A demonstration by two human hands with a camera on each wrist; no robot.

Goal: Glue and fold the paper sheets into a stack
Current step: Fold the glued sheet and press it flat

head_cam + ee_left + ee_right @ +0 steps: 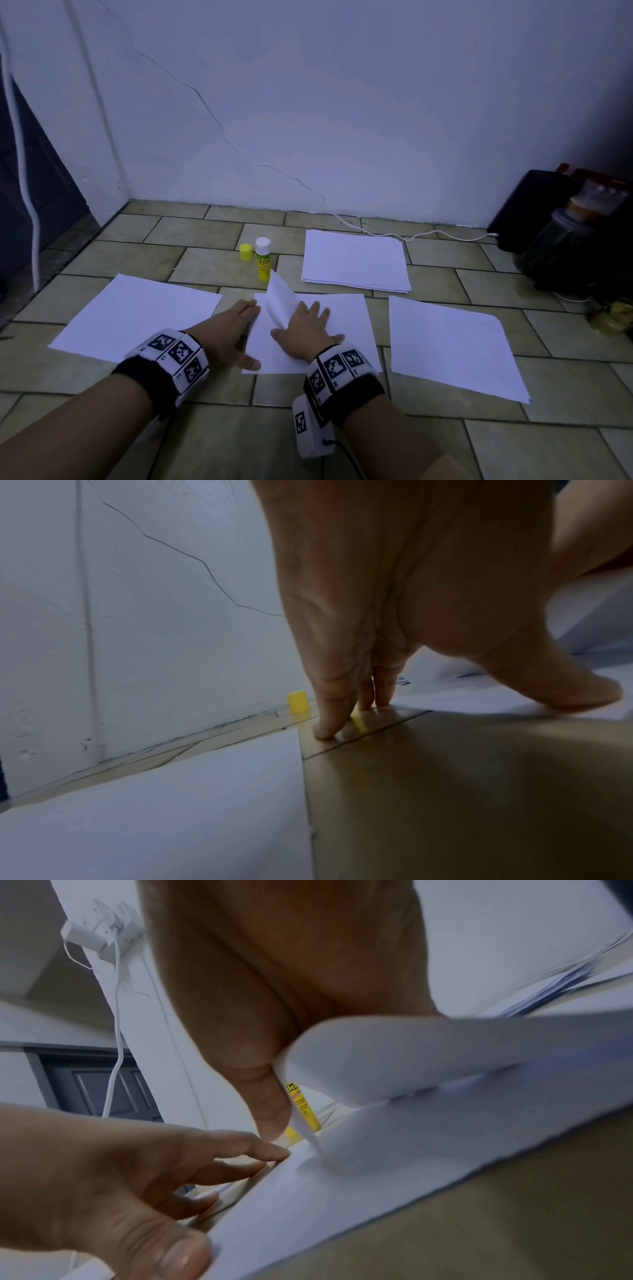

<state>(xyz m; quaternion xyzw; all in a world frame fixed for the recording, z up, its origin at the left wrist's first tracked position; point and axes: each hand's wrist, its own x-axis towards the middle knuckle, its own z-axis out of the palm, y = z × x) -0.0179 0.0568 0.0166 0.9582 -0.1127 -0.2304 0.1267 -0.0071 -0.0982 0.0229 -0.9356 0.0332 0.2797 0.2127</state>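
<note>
Three white sheets lie in a row on the tiled floor: a left sheet (137, 315) (171, 804), a middle sheet (342, 318) (377, 1177) and a right sheet (452, 346). My right hand (305, 332) (274, 988) presses flat on the middle sheet, fingers spread. A flap (281, 301) (411, 1056) of that sheet curls up beside its thumb. My left hand (233, 329) (411, 615) lies at that sheet's left edge, with straight fingers on the floor and the thumb on the near corner. An uncapped glue stick (263, 260) (304, 1110) stands behind, its yellow cap (245, 251) (298, 702) beside it.
A stack of white paper (354, 262) lies at the back right of the glue stick. A white cable (411, 236) runs along the wall to a black bag (534, 205) with a jar (565, 240) at the far right. A dark door (34, 171) stands at the left.
</note>
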